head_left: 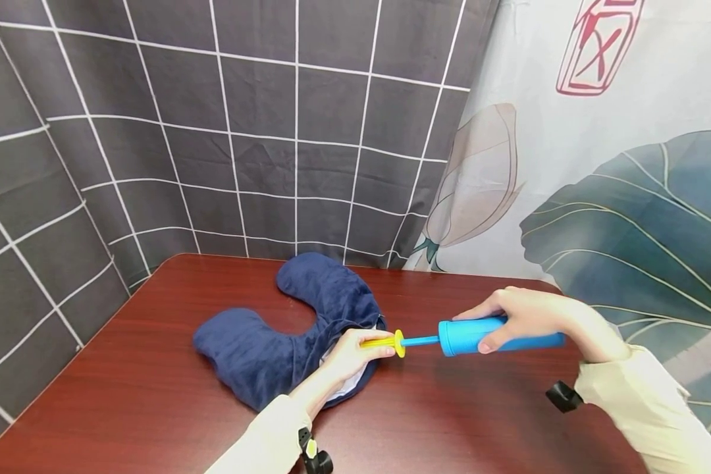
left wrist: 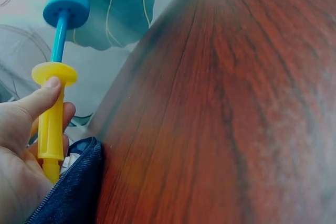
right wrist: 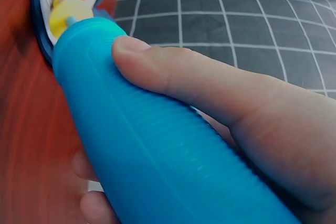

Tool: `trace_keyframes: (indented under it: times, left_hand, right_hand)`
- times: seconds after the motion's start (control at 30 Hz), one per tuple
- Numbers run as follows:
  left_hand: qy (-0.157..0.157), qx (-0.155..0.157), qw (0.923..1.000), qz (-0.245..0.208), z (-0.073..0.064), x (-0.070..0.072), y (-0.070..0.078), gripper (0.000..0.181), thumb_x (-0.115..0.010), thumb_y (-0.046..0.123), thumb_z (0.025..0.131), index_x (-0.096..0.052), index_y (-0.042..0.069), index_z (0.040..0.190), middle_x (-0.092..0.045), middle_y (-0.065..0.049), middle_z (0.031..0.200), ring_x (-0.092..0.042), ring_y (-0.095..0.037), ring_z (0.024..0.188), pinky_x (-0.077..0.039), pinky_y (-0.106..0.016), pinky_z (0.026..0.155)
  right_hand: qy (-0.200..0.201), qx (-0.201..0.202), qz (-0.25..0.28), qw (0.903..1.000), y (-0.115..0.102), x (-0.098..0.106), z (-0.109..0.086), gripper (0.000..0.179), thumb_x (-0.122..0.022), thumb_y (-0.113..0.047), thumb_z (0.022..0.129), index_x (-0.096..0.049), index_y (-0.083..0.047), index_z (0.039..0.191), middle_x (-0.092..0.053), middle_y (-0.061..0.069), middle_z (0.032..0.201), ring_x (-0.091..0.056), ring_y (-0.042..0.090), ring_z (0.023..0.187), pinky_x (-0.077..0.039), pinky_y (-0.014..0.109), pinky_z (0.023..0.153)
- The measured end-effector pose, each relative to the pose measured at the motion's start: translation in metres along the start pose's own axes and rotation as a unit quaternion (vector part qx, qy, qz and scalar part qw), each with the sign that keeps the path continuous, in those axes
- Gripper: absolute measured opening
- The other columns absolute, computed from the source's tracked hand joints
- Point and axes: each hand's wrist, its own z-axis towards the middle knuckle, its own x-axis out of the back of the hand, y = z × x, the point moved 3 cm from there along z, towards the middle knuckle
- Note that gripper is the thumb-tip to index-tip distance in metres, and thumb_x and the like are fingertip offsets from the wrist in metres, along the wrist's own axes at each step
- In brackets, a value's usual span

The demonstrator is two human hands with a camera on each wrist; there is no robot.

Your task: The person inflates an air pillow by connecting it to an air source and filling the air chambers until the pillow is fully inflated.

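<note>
A hand air pump spans both hands, with a blue barrel [head_left: 468, 336] and a thin blue rod running to a yellow nozzle piece [left wrist: 51, 124] with a round flange. My left hand [head_left: 351, 355] pinches the yellow piece, thumb by the flange. Its narrow end points into the unzipped side of a navy U-shaped neck pillow [head_left: 272, 362], where white lining shows. Whether the tip sits in a valve is hidden by the hand and cover. My right hand [head_left: 518, 316] grips the barrel, thumb along its near side in the right wrist view [right wrist: 184, 77].
The pillow lies on a reddish-brown wooden table [head_left: 450, 421]. A dark grid-patterned curtain [head_left: 261, 158] hangs behind it, and a white curtain with a leaf print [head_left: 640, 210] hangs at the right. Small black cameras sit at both wrists.
</note>
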Motion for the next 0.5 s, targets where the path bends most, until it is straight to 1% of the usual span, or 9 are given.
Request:
trace_keyframes:
  times: [0.13, 0.3, 0.37, 0.5]
  left_hand:
    - [0.005, 0.002, 1.0000, 0.002, -0.001, 0.001, 0.002, 0.031, -0.076, 0.019, 0.086, -0.074, 0.005, 0.114, -0.074, -0.014, 0.111, -0.068, -0.016, 0.101, -0.048, -0.013, 0.085]
    - [0.005, 0.004, 1.0000, 0.004, 0.000, 0.002, 0.001, 0.031, -0.076, 0.019, 0.086, -0.074, 0.005, 0.114, -0.074, -0.014, 0.111, -0.068, -0.018, 0.103, -0.048, -0.013, 0.086]
    - [0.004, 0.005, 1.0000, 0.006, 0.000, 0.001, 0.001, 0.031, -0.076, 0.019, 0.086, -0.074, 0.005, 0.114, -0.074, -0.014, 0.112, -0.068, -0.018, 0.103, -0.048, -0.013, 0.086]
    - [0.003, 0.008, 0.9999, 0.007, 0.000, 0.000, -0.001, 0.031, -0.076, 0.019, 0.086, -0.074, 0.006, 0.114, -0.074, -0.014, 0.112, -0.068, -0.017, 0.103, -0.049, -0.013, 0.086]
  right_hand:
    - [0.009, -0.004, 0.005, 0.9999, 0.008, 0.007, -0.014, 0.064, -0.077, -0.055, 0.078, -0.062, -0.030, 0.135, -0.069, -0.014, 0.109, -0.055, 0.005, 0.091, -0.044, 0.026, 0.069]
    - [0.013, 0.010, 0.024, 0.9996, 0.021, 0.013, -0.032, 0.059, -0.076, -0.048, 0.082, -0.061, -0.028, 0.136, -0.069, -0.015, 0.109, -0.055, -0.002, 0.089, -0.045, 0.022, 0.067]
    - [0.011, 0.003, 0.034, 0.9994, 0.026, 0.014, -0.038, 0.057, -0.075, -0.045, 0.083, -0.061, -0.029, 0.136, -0.070, -0.015, 0.109, -0.055, -0.002, 0.088, -0.045, 0.022, 0.067]
    - [0.011, -0.027, 0.032, 0.9991, 0.035, 0.016, -0.048, 0.055, -0.075, -0.044, 0.084, -0.060, -0.033, 0.136, -0.068, -0.015, 0.109, -0.054, -0.002, 0.088, -0.044, 0.023, 0.065]
